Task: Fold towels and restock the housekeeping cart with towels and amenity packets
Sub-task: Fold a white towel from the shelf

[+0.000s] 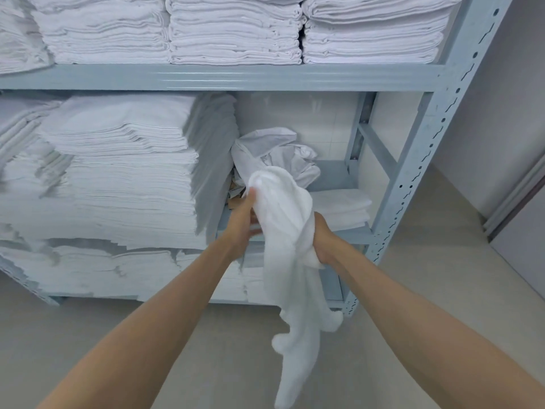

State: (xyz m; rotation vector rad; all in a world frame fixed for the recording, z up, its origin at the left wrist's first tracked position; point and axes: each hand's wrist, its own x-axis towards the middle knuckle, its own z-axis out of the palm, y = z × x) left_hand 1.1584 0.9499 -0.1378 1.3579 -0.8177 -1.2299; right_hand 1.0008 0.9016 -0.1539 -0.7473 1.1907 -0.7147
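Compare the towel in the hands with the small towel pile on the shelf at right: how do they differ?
The towel hangs loose and unfolded; the pile is folded flat. The towel is held in the air by the left hand and right hand; the pile rests on the shelf. Both are white.

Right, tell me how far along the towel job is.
Done: folded stacks fill the shelving. In hand: the left hand and right hand hold one unfolded towel, hanging loose. Left: folding it; crumpled linen waits behind. No cart or amenity packets in view.
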